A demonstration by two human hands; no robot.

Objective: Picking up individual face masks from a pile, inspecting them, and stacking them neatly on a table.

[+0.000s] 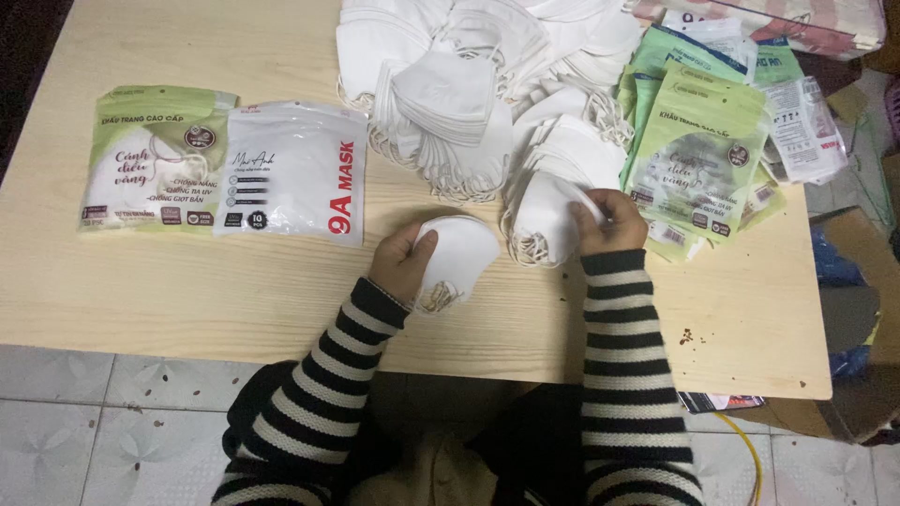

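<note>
While the left hand point(401, 262) grips a small stack of folded white fabric face masks point(455, 258), the right hand point(611, 220) pinches another white mask point(544, 220) from the pile on the pale wooden table point(187, 290).

Mask pile point(487, 84) between packet stacks point(698, 150)

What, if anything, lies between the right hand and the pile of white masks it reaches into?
Nothing visible does: the right hand already touches the mask pile, while the left hand holds a separate stack of masks beside it.

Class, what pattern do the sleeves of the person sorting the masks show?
Black and white horizontal stripes on both sleeves, clearest in the head view.
</note>
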